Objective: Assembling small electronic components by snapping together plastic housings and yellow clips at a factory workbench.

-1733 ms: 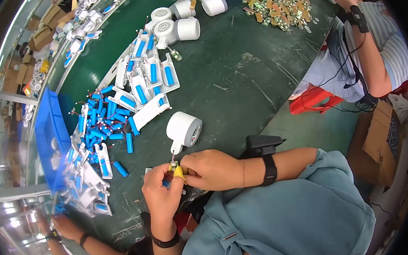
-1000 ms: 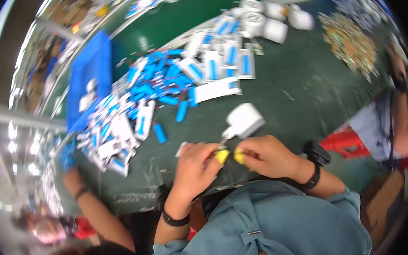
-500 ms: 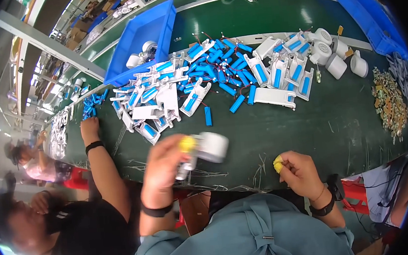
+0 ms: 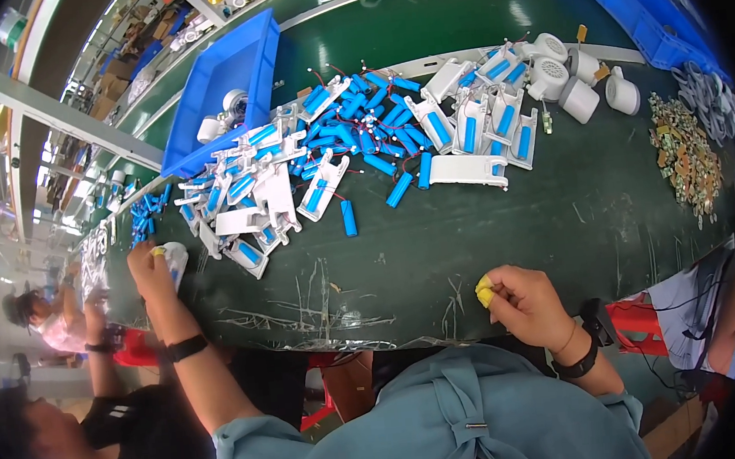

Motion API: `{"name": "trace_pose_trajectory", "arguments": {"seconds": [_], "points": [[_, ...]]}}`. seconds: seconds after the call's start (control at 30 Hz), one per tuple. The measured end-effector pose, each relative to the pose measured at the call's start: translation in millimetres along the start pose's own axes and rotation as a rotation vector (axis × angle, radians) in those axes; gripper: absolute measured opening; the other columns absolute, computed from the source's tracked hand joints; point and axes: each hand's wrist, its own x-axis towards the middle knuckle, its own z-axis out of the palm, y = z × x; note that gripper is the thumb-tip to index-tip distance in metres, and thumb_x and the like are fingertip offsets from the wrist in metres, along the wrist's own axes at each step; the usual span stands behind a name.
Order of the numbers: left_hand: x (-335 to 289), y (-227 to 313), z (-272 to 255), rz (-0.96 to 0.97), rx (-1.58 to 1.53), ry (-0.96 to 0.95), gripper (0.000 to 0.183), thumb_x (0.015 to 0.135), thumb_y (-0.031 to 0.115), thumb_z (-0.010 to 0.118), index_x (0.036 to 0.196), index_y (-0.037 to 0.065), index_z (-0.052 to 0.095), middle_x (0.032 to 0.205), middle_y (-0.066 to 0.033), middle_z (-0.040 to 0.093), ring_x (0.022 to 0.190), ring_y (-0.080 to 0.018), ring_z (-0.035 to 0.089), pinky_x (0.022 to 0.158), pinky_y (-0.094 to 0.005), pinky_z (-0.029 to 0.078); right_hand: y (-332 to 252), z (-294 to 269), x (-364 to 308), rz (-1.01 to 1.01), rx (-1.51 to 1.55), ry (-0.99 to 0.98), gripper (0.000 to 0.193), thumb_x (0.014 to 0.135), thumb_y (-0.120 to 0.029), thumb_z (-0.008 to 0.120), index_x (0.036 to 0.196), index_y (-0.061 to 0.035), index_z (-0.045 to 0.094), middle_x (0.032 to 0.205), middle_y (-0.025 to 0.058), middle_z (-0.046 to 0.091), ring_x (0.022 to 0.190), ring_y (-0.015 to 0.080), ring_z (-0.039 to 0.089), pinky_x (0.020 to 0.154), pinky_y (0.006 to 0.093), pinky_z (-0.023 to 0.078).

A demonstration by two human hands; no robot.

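At the far left of the bench, my left hand (image 4: 152, 270) is stretched out with a white plastic housing (image 4: 176, 264) at its fingertips. Its fingers look closed on the housing's edge, and the hand hides part of the piece. A yellow finger cover shows on this hand. My right hand (image 4: 527, 303) hovers by the near edge, thumb and forefinger pinched together in yellow finger covers (image 4: 484, 291). Whatever may lie between them is too small to make out. Ahead is a pile of blue cylindrical batteries (image 4: 362, 116) with thin wires, flanked by white handle shells (image 4: 273, 194) holding batteries.
A blue bin (image 4: 223, 72) with round white parts stands behind the pile. White round heads (image 4: 579, 99), small circuit boards (image 4: 689, 158) and grey cables (image 4: 710, 103) lie at the right. A co-worker in a black shirt (image 4: 167, 431) sits close on my left.
My left hand has swung far left with the white housing, toward the co-worker's spot. The co-worker's arm has drawn back from the small battery pile. My right hand stays pinched, nearly in place.
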Motion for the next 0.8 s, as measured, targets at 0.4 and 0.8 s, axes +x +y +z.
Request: {"name": "trace_pose_trajectory", "arguments": {"seconds": [0.4,0.8], "points": [[-153,164,157,0.678,0.157,-0.497,0.029,0.081,0.007,0.066,0.11,0.005,0.066,0.082,-0.017,0.062,0.072,-0.0381,0.062,0.064,-0.0452,0.049,1,-3,-3,0.149,0.065,0.031,0.012,0.087,-0.001,0.061,0.099,-0.0007,0.062,0.08,0.0087,0.064,0.063,0.0146,0.065,0.057,0.0256,0.049],[-215,175,135,0.834,0.07,-0.753,0.035,0.079,-0.004,0.062,0.113,0.001,0.06,0.087,-0.015,0.06,0.08,-0.033,0.06,0.07,-0.0422,0.048,-3,-9,-2,-0.03,-0.031,0.014,0.012,0.089,-0.009,0.062,0.099,-0.002,0.06,0.08,0.0108,0.065,0.069,0.0217,0.066,0.062,0.0321,0.051]]}}
